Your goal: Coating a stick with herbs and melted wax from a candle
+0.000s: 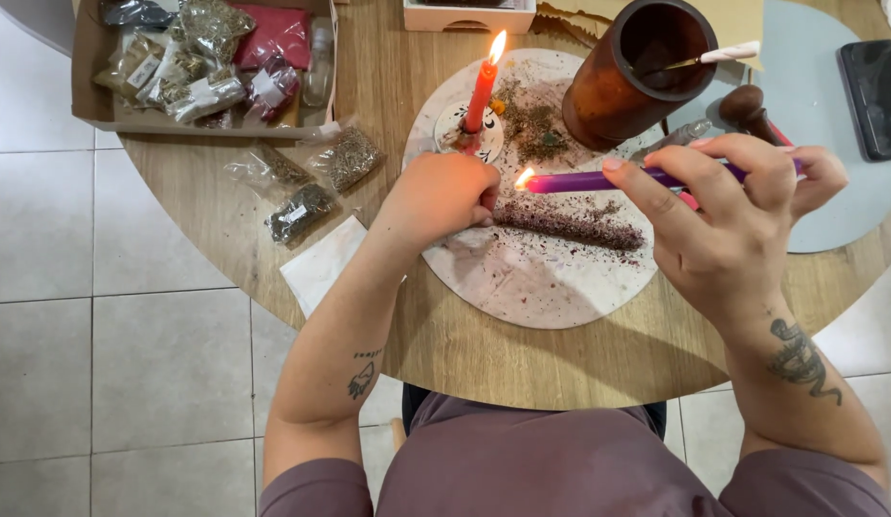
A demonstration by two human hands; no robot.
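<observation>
My right hand holds a purple candle sideways over a round white plate; the candle's left end is lit. My left hand is closed right beside that flame, over the plate's left edge; what it pinches is hidden. Below the purple candle a herb-coated candle lies on the plate. A lit red candle stands upright in a small white holder at the plate's far side, next to a pile of dried herbs.
A brown cylindrical jar with a stick in it stands behind the plate. A cardboard box of herb packets sits far left, with loose packets and a white paper near it. A black phone lies far right on a grey mat.
</observation>
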